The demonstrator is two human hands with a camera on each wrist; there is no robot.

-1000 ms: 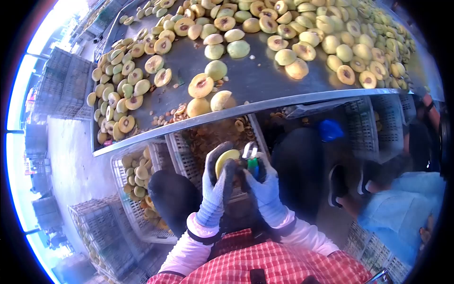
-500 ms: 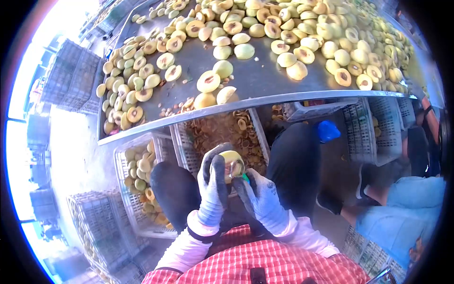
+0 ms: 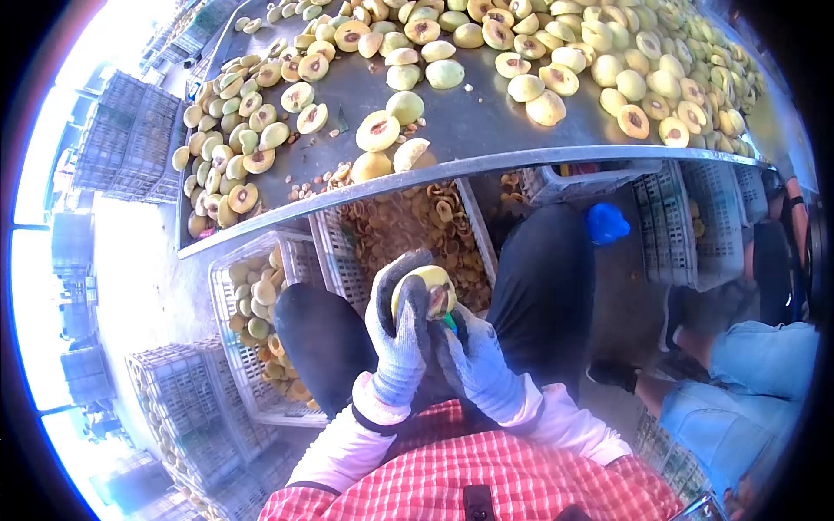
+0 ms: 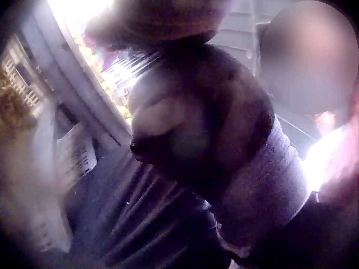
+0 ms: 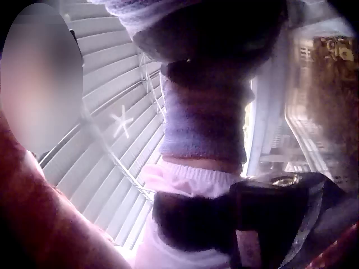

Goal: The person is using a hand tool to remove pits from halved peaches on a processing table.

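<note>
Both hands wear pale knit gloves with dark palms and fingers. In the head view my left hand (image 3: pixel 398 343) grips a yellow peach half (image 3: pixel 432 283), its brown-centred cut face turned to the right. My right hand (image 3: pixel 482 360) holds a small green-handled pitting tool (image 3: pixel 449 322) close against that cut face; the tool's metal end is hidden by fruit and fingers. Both hands are together above a crate of peach scraps (image 3: pixel 408 227). In the left wrist view the gloved left hand (image 4: pixel 207 123) is dark and blurred; the right wrist view shows mainly the right glove's cuff (image 5: pixel 205 117).
A metal table (image 3: pixel 330 178) heaped with peach halves (image 3: pixel 378 130) spans the front, its raised rim facing me. A white crate of peach halves (image 3: pixel 261 300) stands by my left knee. Stacked crates (image 3: pixel 187 412) are at left; another person's legs (image 3: pixel 730 382) are at right.
The right hand has brought the tool from beside the peach half to its cut face. The left hand has turned that face rightward, and both hands stay close together.
</note>
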